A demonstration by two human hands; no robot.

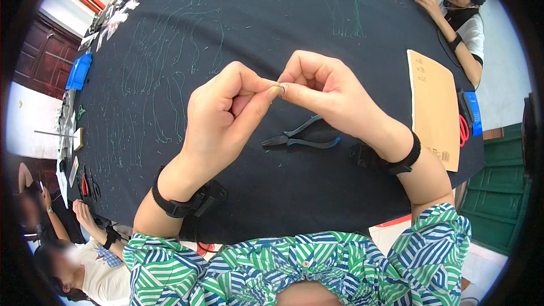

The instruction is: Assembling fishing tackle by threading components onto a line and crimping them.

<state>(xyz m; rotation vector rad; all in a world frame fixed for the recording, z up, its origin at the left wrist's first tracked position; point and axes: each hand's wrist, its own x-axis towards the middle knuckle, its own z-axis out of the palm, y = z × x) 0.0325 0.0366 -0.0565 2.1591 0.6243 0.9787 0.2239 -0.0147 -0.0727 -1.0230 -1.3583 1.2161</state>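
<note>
My left hand and my right hand meet above the dark tablecloth. The thumb and forefinger of each are pinched together, fingertips touching. Something small and dark shows between the fingertips, too little to name. Below my hands lie pliers with dark, blue-edged handles spread apart; nothing holds them. Thin green threads lie in long loose loops to the left, with small cut bits scattered around them.
At right lie a tan notebook, red-handled scissors and a blue tray. Another blue tray, red-handled pliers and small parts line the left edge. Other people work around the table. More green threads lie at the far side.
</note>
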